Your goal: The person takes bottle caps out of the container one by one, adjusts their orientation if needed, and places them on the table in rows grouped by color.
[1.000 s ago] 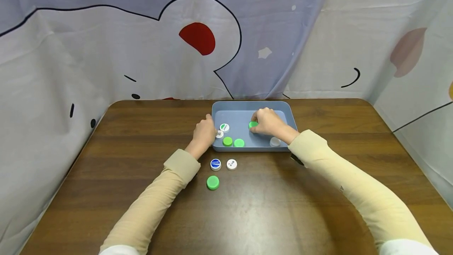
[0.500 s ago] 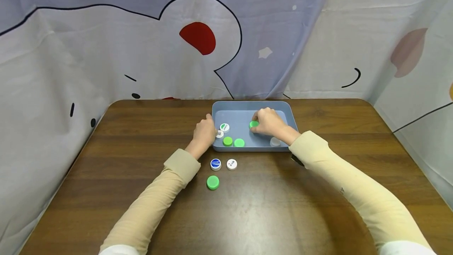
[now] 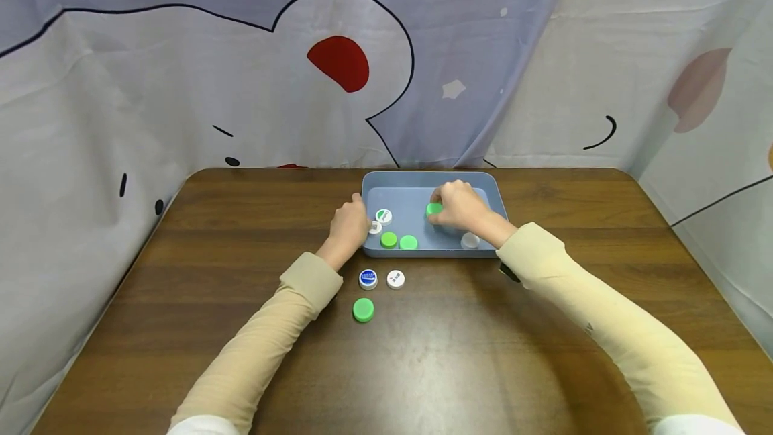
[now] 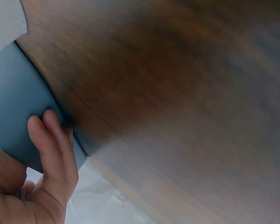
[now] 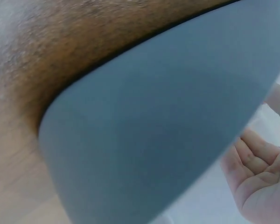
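Inside the blue-grey tray (image 3: 401, 195), my right hand (image 3: 461, 207) pinches a green bottle cap (image 3: 433, 209) between thumb and fingers. At the tray's left side, my left hand (image 3: 350, 227) grips the wall, with its fingers (image 4: 49, 144) against the outside in the left wrist view. Close by the left hand, within the tray, lie a white cap with a green print (image 3: 384, 217) and a white cap (image 3: 375, 227). Two green caps, one yellowish (image 3: 389, 240) and one lighter (image 3: 408, 243), lie along the near wall. A translucent white cap (image 3: 470, 241) sits below my right wrist.
On the brown wooden table (image 3: 241, 274), in front of the tray, are a blue-and-white cap (image 3: 368, 279), a white cap with dark print (image 3: 395, 279) and a green cap (image 3: 364, 310). A patterned curtain (image 3: 253, 86) hangs behind the table's far edge.
My right hand has shifted very slightly right and away from me with the green bottle cap. The left hand stays at the tray's wall, and the other caps keep their places.
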`<state>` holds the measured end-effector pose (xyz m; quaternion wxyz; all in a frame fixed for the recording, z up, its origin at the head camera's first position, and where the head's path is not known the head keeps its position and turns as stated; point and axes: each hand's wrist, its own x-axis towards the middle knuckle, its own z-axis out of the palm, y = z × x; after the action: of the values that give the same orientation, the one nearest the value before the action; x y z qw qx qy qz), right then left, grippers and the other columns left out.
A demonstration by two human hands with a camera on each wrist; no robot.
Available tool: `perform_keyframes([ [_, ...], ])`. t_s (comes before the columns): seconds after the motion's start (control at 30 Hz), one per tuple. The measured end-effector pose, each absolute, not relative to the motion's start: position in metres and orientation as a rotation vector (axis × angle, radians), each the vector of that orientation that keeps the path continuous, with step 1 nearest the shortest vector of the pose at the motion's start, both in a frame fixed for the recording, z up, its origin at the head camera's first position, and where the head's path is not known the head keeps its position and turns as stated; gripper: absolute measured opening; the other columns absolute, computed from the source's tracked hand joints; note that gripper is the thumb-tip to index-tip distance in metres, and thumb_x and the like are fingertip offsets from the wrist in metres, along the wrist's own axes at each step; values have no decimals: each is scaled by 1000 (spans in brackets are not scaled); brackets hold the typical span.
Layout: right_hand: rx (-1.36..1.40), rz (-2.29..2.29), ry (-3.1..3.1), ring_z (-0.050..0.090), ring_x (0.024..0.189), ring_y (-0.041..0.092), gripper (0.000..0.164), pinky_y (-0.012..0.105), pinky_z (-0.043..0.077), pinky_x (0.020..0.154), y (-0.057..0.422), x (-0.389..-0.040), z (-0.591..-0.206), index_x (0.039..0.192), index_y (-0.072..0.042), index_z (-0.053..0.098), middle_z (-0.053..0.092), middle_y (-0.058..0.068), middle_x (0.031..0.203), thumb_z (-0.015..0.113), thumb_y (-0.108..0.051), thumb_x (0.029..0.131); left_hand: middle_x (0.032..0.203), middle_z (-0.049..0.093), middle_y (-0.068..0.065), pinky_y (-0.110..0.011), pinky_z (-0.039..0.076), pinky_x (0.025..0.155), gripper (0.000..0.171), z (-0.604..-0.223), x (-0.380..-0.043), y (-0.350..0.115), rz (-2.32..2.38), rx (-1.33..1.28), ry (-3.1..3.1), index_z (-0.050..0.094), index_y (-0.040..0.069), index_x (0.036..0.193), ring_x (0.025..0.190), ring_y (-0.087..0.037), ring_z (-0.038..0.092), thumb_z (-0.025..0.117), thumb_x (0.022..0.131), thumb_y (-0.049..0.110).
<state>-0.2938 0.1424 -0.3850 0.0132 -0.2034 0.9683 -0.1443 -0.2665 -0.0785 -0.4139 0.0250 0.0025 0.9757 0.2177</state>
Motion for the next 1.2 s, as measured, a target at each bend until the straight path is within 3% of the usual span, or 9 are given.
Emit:
perform_keyframes([
  [0.5, -692, -484, 3032, 52, 65, 15, 32, 24, 42, 55, 138, -283, -370, 97, -3, 74, 70, 6, 82, 72, -23, 72, 107, 65, -26, -46, 55, 78, 42, -414, -266, -78, 696, -4, 3015, 42, -6, 129, 97, -39, 66, 56, 94, 11],
  [0.83, -718, -522, 3070, 54, 65, 15, 29, 25, 42, 55, 137, -274, -360, 94, -6, 74, 70, 4, 80, 71, -24, 72, 111, 64, -26, -46, 55, 81, 49, -412, -267, -78, 675, -4, 3010, 38, -6, 135, 100, -39, 65, 58, 94, 13],
  [1.2, -769, -550, 3045, 49, 61, 12, 25, 24, 40, 54, 126, -258, -347, 91, -8, 74, 63, 0, 72, 71, -23, 72, 110, 65, -26, -46, 55, 80, 46, -414, -266, -77, 683, 0, 3028, 40, -7, 133, 99, -39, 66, 57, 94, 11],
])
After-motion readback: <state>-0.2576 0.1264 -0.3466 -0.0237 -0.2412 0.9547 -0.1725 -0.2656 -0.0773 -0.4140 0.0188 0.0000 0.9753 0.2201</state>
